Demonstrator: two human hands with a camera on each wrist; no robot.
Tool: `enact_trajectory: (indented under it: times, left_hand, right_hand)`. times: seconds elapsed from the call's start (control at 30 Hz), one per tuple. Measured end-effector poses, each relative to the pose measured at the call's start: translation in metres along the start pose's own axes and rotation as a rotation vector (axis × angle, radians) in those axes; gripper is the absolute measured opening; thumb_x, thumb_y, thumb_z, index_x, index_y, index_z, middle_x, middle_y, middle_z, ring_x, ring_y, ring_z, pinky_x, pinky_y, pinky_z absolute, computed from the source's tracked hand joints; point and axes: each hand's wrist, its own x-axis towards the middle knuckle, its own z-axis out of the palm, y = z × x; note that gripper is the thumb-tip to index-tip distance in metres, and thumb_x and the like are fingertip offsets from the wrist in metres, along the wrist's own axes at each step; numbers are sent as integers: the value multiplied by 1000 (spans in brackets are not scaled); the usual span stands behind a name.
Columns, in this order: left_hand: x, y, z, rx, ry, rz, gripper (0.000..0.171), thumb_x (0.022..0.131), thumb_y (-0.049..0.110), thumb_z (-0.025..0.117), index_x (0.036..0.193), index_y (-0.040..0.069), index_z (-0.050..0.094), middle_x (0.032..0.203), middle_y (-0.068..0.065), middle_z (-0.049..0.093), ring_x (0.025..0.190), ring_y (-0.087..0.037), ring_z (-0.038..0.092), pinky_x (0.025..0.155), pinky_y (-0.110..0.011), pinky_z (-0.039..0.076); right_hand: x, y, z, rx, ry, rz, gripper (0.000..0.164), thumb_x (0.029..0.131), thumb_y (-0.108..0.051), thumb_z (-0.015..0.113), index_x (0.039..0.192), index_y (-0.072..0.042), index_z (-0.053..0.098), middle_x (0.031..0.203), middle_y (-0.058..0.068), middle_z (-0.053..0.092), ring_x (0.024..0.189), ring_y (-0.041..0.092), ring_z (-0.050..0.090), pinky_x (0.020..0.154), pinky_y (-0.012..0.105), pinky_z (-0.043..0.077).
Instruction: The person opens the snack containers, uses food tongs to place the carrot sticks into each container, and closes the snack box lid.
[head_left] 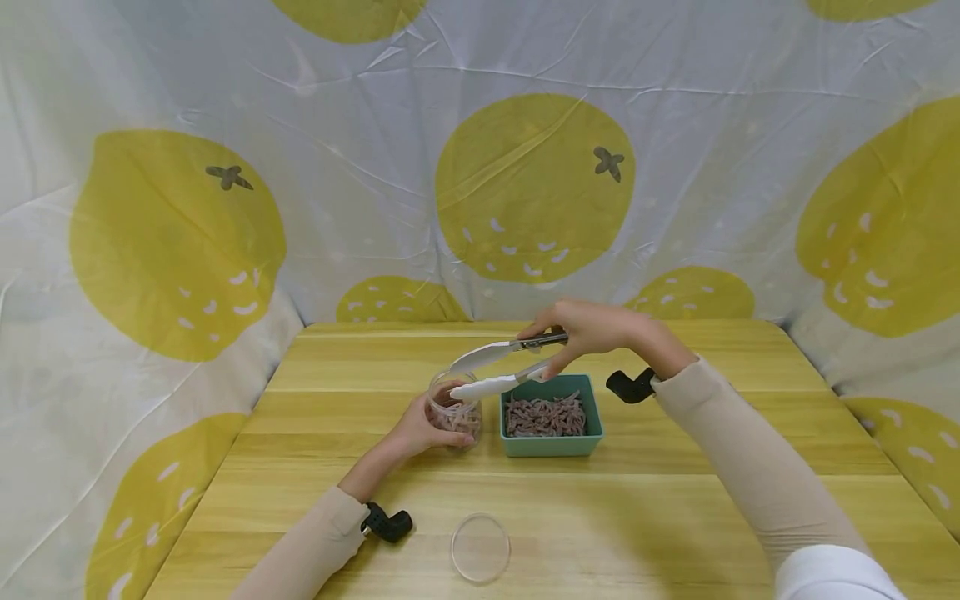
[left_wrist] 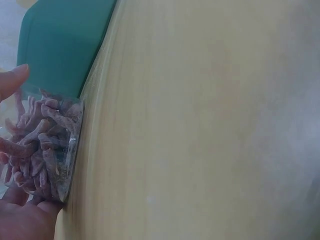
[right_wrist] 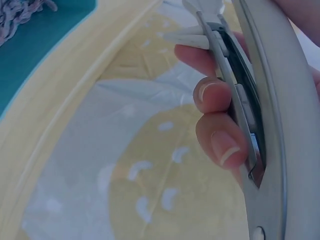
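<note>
My left hand (head_left: 420, 431) grips a clear jar (left_wrist: 64, 172) that stands on the table, its thumb and fingers around the sides. Brownish-pink dried strips (left_wrist: 35, 140) partly fill the jar. With my right hand (head_left: 588, 327) I hold a pair of tongs (right_wrist: 270, 120) with white tips and metal arms. The tongs' tips are spread apart over the jar's mouth, the lower one at the rim; no strip shows plainly between them. Just right of the jar sits a teal rectangular box (head_left: 552, 447), with more strips (head_left: 546, 416) inside.
A round clear lid (head_left: 480, 547) lies on the wooden table (head_left: 360, 358) near its front. Black wrist cameras (head_left: 390, 524) are strapped to both forearms. A lemon-print cloth (head_left: 360, 167) hangs behind the table and along its sides.
</note>
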Motion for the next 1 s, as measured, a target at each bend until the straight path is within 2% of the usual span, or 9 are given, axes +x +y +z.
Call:
enact_trajectory:
  times: [0.1, 0.2, 0.3, 0.63, 0.73, 0.77, 0.9, 0.97, 1.0]
  left_hand:
    - [1, -1, 0, -34, -16, 35, 80, 71, -7, 86, 141, 9, 50, 135, -15, 58, 123, -27, 54, 97, -25, 47]
    - [2, -1, -1, -65, -28, 62, 80, 72, -9, 85, 141, 3, 49, 138, -20, 55, 129, -33, 50, 99, -25, 46]
    - [2, -1, -1, -65, -29, 69, 78, 72, -10, 84, 140, 0, 48, 139, -23, 54, 131, -38, 48, 100, -25, 45]
    - [2, 0, -2, -56, -34, 44, 81, 71, -8, 86, 141, -1, 46, 140, -21, 53, 131, -35, 48, 99, -24, 45]
    - [2, 0, -2, -59, -39, 50, 81, 72, -8, 86, 142, -1, 46, 140, -22, 53, 131, -36, 48, 99, -24, 46]
    - [2, 0, -2, -58, -39, 51, 80, 72, -8, 86, 141, -1, 46, 139, -22, 53, 130, -36, 49, 99, -25, 46]
    - [2, -1, -1, -55, -36, 49, 79, 72, -8, 85, 141, 1, 48, 139, -22, 53, 130, -36, 49, 99, -25, 46]
    - [2, -2, -1, -57, -34, 42, 79, 71, -9, 85, 141, 2, 48, 139, -21, 54, 130, -35, 49, 98, -25, 46]
    - [2, -2, -1, -57, -33, 40, 79, 71, -9, 85, 141, 2, 48, 139, -21, 54, 130, -35, 49, 98, -24, 46]
  right_hand:
    - [-9, 7, 1, 36, 17, 4, 68, 80, -32, 85, 138, -5, 60, 94, -2, 60, 65, 14, 35, 61, 30, 34]
    - [-19, 16, 2, 60, 32, 10, 70, 79, -32, 86, 138, -5, 59, 91, -2, 58, 62, 12, 33, 60, 29, 34]
    - [-29, 24, 4, 75, 37, 31, 71, 78, -33, 86, 138, -5, 59, 98, -1, 60, 60, 11, 34, 59, 28, 36]
    - [-54, 43, 13, 58, -1, 106, 70, 78, -33, 87, 137, -6, 61, 121, 6, 65, 56, 8, 31, 57, 27, 35]
    - [-59, 47, 17, 59, -6, 109, 71, 77, -33, 87, 136, -4, 61, 127, 9, 64, 68, 11, 44, 63, 29, 39]
    - [-60, 48, 19, 62, -8, 108, 71, 77, -33, 88, 136, -3, 61, 127, 10, 64, 67, 12, 44, 63, 30, 39]
    - [-63, 52, 25, 62, -16, 115, 72, 75, -28, 89, 134, 1, 60, 132, 15, 61, 94, 22, 60, 76, 35, 48]
    - [-63, 53, 28, 48, -24, 132, 74, 74, -28, 91, 135, 2, 60, 132, 16, 61, 102, 28, 62, 84, 40, 51]
    - [-63, 54, 29, 38, -29, 143, 75, 73, -28, 91, 135, 2, 60, 133, 16, 61, 114, 33, 59, 90, 44, 51]
